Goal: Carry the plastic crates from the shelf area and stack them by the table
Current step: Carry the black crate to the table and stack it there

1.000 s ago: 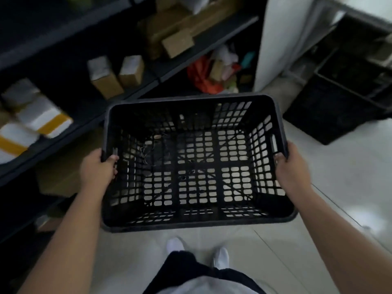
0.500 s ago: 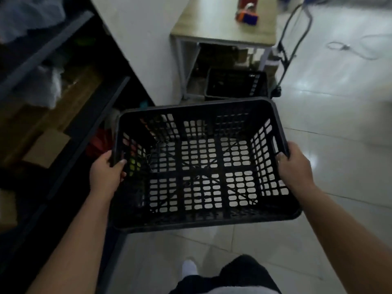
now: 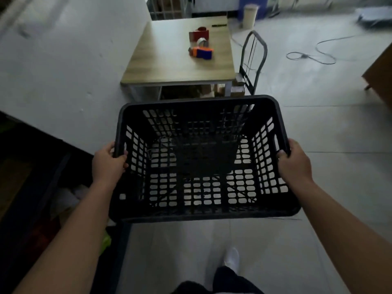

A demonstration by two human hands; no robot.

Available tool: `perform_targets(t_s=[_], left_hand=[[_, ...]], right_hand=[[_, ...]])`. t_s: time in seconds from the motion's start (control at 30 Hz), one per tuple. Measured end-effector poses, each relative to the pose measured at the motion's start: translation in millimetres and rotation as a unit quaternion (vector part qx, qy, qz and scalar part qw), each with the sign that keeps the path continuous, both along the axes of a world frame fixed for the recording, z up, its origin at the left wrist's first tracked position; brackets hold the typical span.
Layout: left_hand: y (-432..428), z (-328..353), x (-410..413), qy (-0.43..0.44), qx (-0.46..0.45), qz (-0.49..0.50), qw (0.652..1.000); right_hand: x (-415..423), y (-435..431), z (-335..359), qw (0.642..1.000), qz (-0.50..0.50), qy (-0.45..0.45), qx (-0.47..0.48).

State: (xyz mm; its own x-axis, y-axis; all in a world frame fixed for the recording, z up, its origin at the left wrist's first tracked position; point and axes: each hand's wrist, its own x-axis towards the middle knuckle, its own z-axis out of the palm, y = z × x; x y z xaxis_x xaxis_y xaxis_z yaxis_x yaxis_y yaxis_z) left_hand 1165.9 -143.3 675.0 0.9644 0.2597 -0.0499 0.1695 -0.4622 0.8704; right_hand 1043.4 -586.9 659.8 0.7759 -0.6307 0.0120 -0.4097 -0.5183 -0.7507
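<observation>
I hold an empty black plastic crate (image 3: 273, 102) with perforated walls and floor in front of me, above the tiled floor. My left hand (image 3: 108, 164) grips its left rim and my right hand (image 3: 293, 164) grips its right rim at the handle slot. A wooden-topped table (image 3: 169, 64) stands straight ahead, just past the crate's far edge. The space under the table is mostly hidden by the crate; only a dark shape and some boxes show there.
Tape rolls and an orange-and-blue dispenser (image 3: 201, 52) lie on the table. A folding hand trolley (image 3: 253, 60) stands at its right corner. A white wall (image 3: 63, 60) runs along the left, dark shelving (image 3: 31, 187) sits at lower left, and a cable (image 3: 314, 57) lies on the floor.
I have turned away from the shelves and moved toward the table, which is now closer and centred. Both hands keep the same grip on the crate.
</observation>
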Motion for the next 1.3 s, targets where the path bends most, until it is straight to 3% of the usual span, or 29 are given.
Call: perform_targets(t_s=[0.27, 0.67, 1.0, 1.3], left_hand=[[-63.7, -15.4, 180.9, 0.017, -0.004, -0.005, 1.000], [-111.5, -118.1, 410.9, 0.065, 0.017, 0.000, 0.998], [-124.0, -208.5, 494.5, 0.131, -0.007, 0.027, 0.991], [-137.3, -235.1, 510.6, 0.141, 0.017, 0.047, 0.989]], right_hand=[[173.3, -61.7, -13.4, 1.000, -0.011, 0.018, -0.003], [389.2, -104.2, -93.0, 0.996, -0.043, 0.074, -0.001], [475.4, -125.1, -162.3, 0.989, -0.013, 0.147, 0.020], [512.7, -142.3, -180.6, 0.983, -0.003, 0.175, 0.048]])
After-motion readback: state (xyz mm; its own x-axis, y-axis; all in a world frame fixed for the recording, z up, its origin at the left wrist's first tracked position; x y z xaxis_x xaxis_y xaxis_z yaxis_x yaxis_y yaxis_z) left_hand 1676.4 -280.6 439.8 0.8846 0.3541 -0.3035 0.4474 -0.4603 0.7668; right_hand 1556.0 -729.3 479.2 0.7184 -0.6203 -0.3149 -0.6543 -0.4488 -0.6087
